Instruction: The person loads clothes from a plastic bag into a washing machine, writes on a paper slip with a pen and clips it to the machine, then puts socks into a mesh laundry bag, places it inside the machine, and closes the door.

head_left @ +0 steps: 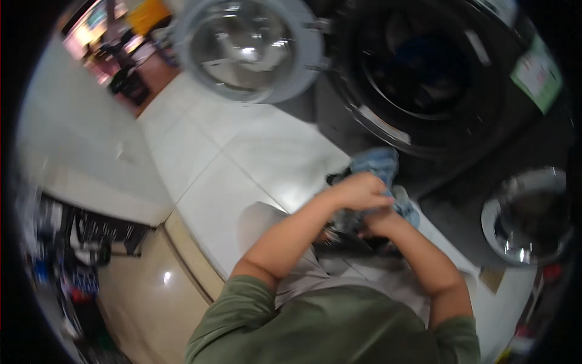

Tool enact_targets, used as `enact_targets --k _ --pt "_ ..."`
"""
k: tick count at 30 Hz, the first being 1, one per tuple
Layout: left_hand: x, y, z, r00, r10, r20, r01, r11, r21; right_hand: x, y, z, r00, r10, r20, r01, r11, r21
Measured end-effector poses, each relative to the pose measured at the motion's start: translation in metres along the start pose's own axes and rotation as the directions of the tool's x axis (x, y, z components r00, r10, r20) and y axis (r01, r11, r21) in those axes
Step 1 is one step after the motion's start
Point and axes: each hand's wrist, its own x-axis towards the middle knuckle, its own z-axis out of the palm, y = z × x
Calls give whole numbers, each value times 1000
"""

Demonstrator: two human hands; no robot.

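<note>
"What are we seeing at the far left?"

"We're looking at a smooth white panel [85,145], and a black rack [115,233] is standing below it, its contents blurring too much for us to name. White floor tiles [206,158] are stretching rightward from there."

"And above those tiles?"

"A round glass door [242,51] is hanging open over them, its hinges facing right."

"Now the middle: what are we making of the left hand [362,191]?"

"We're seeing its fingers curling in on a blue cloth [377,161], gripping it. The cloth is bunching up in front of the body, low before the dark washing machine [336,115], and part of it is showing above the knuckles. A dark bundle [348,225] is sitting just beneath that hand."

"And the right hand [380,222]?"

"It's resting close under the left one, against the bunched cloth. Its fingers are hiding, so we can't be telling whether they're pinching or spreading."

"What are we meeting farther right?"

"The machine's drum opening [424,73] is gaping darkly, a green sheet [538,79] is clinging beside it, and a second round door [528,215] is standing lower, near the edge."
</note>
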Motion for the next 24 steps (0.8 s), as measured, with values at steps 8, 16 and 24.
enact_targets --k 8,16,24 --pt "0 -20 -15 954 -299 -29 293 947 -134 2 -15 -16 997 62 -53 -58 995 75" --pt "6 3 -38 872 -487 -52 472 864 -173 -64 -25 -32 322 105 -941 148 976 159" --pt "19 4 -9 975 -180 -129 178 984 -32 -53 1 -37 823 280 -494 -139 943 303"
